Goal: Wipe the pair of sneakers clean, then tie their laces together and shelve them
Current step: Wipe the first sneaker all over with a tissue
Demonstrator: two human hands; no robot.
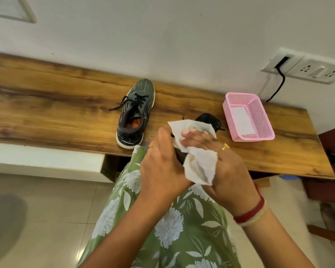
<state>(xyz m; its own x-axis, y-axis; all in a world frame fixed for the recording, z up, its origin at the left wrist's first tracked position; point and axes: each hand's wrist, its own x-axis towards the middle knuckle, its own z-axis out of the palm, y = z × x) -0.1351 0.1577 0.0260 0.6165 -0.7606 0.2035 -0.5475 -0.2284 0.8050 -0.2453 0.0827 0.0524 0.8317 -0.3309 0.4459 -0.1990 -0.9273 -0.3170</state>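
Presently, wiping stage: left hand (pixel 162 161) curls its fingers round the second sneaker (pixel 207 118), held before the wooden bench (pixel 46 105); right hand (pixel 228 171) grips a white wipe (pixel 200 167) against it; first sneaker (pixel 136 113) stands on the bench, laces loose; next, likely, turning it to unwiped sides.

Green dress (pixel 182 238) with white flower-and-leaf print, bare forearms, thin gold ring (pixel 150 147) on left hand (pixel 162 167), chunkier gold ring (pixel 225 147) on right hand (pixel 234 171), red bangle (pixel 249 210) plus pale band (pixel 254 219) at right wrist.
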